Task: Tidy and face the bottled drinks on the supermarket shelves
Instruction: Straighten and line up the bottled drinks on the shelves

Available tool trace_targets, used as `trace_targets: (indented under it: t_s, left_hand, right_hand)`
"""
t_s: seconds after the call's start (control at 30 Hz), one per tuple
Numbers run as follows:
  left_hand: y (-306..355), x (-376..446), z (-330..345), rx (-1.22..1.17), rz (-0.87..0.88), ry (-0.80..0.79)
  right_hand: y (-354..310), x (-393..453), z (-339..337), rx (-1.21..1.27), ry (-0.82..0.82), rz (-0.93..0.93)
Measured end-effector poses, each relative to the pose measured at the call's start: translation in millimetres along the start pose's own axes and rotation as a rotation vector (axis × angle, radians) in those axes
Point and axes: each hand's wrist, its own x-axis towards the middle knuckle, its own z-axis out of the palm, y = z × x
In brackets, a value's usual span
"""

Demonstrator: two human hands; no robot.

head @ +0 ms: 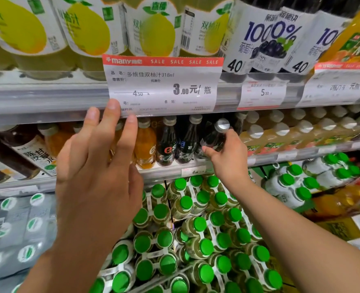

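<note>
The right hand (227, 153) grips a dark bottle (215, 138) on the middle shelf (174, 171), silver cap tilted up and rightward; the left hand (98, 166) hovers with fingers spread, holding nothing, near the orange bottles (145, 146).

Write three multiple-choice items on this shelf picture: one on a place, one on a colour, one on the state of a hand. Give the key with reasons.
1. Where is the dark glass bottle with the silver cap that the right hand holds?
A. On the top shelf
B. At the middle shelf, right of the standing dark bottles
C. Among the packs below

2. What colour are the caps of the bundled pale bottles on the bottom shelf?
A. Red
B. Blue
C. Green

3. How is the left hand?
A. Fingers straight, holding nothing
B. Gripping a bottle
C. Clenched in a fist

Key: 1 B, the bottle tilts beside the row under the white sale price tag; 2 C, every cap is bright green; 3 A, its fingers spread near the shelf edge.
</note>
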Motion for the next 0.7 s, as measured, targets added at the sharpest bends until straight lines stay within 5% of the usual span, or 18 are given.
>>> trace_targets:
  t_s: [0.4, 0.7]
  left_hand:
    - [-2, -1, 2, -0.009, 0.03, 0.007]
    - [-2, -1, -2, 0.031, 0.03, -0.012]
  right_hand:
    - [-15, 10, -6, -0.45, -0.049, -0.061]
    - [-14, 12, -10, -0.437, -0.119, -0.021]
